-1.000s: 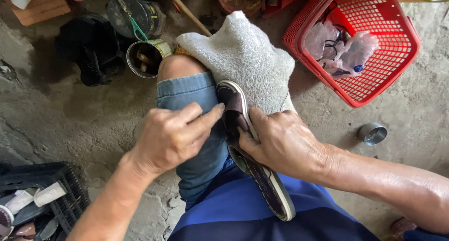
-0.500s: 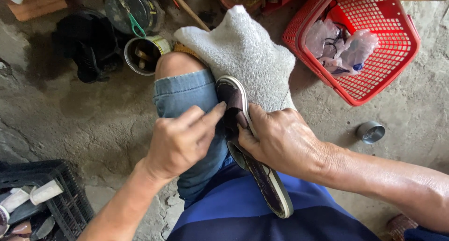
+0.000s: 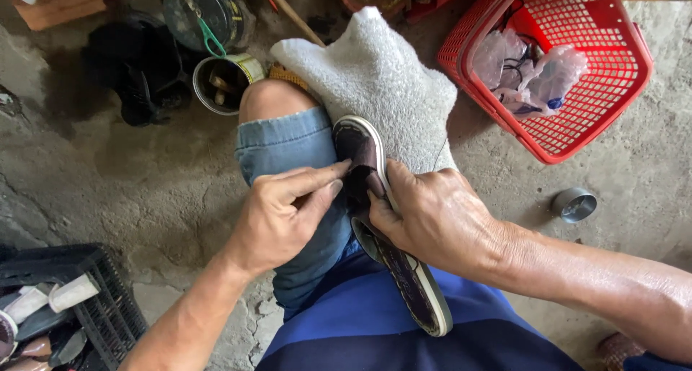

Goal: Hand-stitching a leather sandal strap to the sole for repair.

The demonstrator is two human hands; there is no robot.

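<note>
Apparently midway: left hand [image 3: 277, 216] and right hand [image 3: 432, 216] both pinch the dark strap [image 3: 362, 171] of the sandal [image 3: 389, 234], unfinished, on the lap.

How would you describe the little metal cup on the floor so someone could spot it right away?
Start at the big red plastic basket at the upper right. Just below its lower corner, a small round metal cup stands alone on the bare concrete floor. Unlike the larger tin can near the knee, it is short, shiny grey and looks empty.
</note>
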